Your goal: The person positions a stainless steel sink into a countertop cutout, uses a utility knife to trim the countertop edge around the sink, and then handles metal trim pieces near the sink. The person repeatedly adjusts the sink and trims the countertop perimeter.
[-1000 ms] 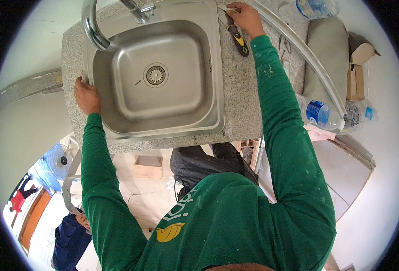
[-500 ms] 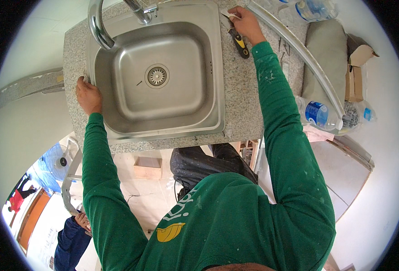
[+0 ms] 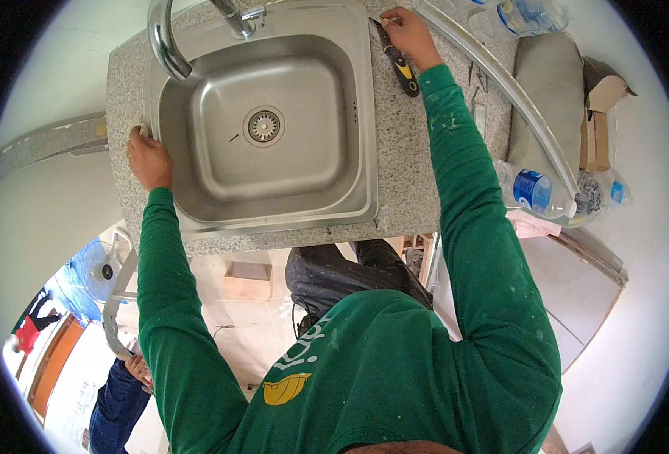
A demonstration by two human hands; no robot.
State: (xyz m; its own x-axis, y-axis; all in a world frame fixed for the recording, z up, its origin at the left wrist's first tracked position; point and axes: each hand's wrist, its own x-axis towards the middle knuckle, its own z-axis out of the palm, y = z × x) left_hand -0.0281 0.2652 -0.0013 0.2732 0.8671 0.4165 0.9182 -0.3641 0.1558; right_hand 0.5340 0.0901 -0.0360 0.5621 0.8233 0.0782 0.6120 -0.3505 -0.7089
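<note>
A stainless steel sink [image 3: 274, 170] is set in a speckled granite countertop [image 3: 410, 166], with a small dark bit lying beside its drain [image 3: 264, 126]. My left hand [image 3: 150, 161] rests at the sink's left rim, its fingers closed; a pale scrap shows at the fingertips, too small to name. Beyond the sink's far right corner is my right hand [image 3: 411, 36], thumb and fingers pinched together over the counter. What they pinch is mostly hidden. Under and beside that hand lies a black and yellow utility knife [image 3: 402, 74], its tip end close to my fingers.
A curved chrome faucet [image 3: 169, 45] stands at the back left. To the right are a long pale trim strip [image 3: 531, 113], loose screws [image 3: 478, 79], a plastic bottle [image 3: 535, 191] and a cardboard box [image 3: 595, 140]. Another person's hand [image 3: 138, 368] grips a ladder [image 3: 112, 325] lower left.
My right hand has shifted slightly up and left, and the white scrap at its fingers shows less. My left hand stays at the sink's rim.
</note>
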